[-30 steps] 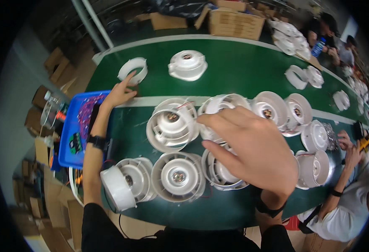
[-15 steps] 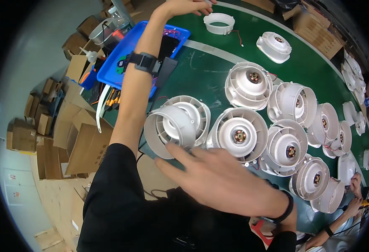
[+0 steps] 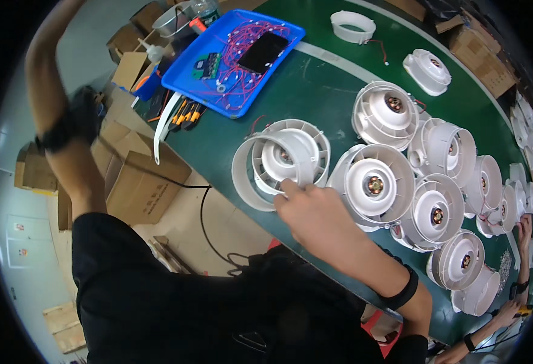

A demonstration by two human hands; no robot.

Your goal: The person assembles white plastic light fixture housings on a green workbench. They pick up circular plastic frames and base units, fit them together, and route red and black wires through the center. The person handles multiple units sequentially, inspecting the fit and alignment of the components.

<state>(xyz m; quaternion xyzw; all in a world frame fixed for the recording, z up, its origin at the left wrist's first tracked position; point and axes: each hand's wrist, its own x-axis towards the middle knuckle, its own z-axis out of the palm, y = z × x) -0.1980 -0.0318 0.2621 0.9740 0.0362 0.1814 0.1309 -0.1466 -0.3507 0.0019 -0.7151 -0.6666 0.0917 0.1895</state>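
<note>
My right hand (image 3: pixel 318 218) is at the near edge of a white plastic ring (image 3: pixel 242 176), its fingers closed on the rim. The ring leans over a round white fan housing (image 3: pixel 322 151) with ribs inside its rim. My left hand (image 3: pixel 51 36) is raised at the far upper left, away from the table. Its fingers are cut off by the dark picture edge. A black strap with a dark device (image 3: pixel 72 124) is around that forearm. Right beside my right hand stands another white fan housing (image 3: pixel 354 197) with a copper-coloured motor centre.
Several more white housings (image 3: pixel 437 200) crowd the green table (image 3: pixel 315 76) to the right. A blue tray (image 3: pixel 178 82) holds pink wires, a phone and a green circuit board. Orange-handled tools (image 3: pixel 187 114) lie beside it. Cardboard boxes (image 3: pixel 151 182) stand at left. Another person's hands (image 3: pixel 509 312) work at far right.
My left arm has swung left, away from over the blue tray, uncovering it. My right hand has come onto the ring's near rim and its fingers have closed. The whole view has shifted slightly.
</note>
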